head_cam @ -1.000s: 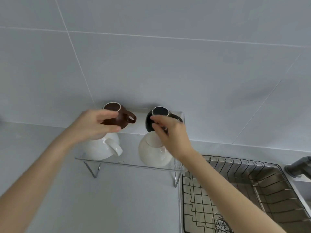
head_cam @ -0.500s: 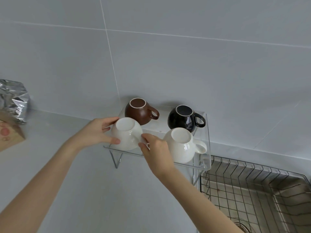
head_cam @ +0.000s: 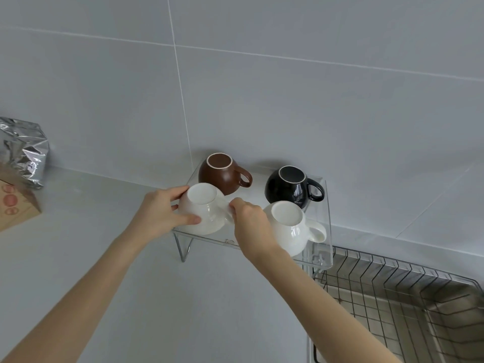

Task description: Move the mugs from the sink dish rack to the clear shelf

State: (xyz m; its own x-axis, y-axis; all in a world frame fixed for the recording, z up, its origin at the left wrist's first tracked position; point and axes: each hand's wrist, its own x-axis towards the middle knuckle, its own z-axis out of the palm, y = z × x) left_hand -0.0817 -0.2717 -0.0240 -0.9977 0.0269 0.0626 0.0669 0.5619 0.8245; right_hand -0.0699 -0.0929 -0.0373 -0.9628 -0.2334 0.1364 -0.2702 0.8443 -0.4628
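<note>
Four mugs are seen upside down on the clear shelf (head_cam: 323,221). The brown mug (head_cam: 222,174) is placed at the back left corner and the black mug (head_cam: 290,188) at the back right. The front left white mug (head_cam: 203,210) is gripped at its side by the left hand (head_cam: 159,213), and its handle is pinched by the right hand (head_cam: 248,221). The second white mug (head_cam: 290,229) is set at the front right corner. The wire dish rack (head_cam: 408,292) is seen beside the shelf's right edge.

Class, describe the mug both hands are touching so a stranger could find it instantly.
Find the clear shelf against the tiled wall, left of the sink rack. Four upturned mugs sit on it. Yours is the front-left white mug, unlike the other white mug, which nobody holds.
</note>
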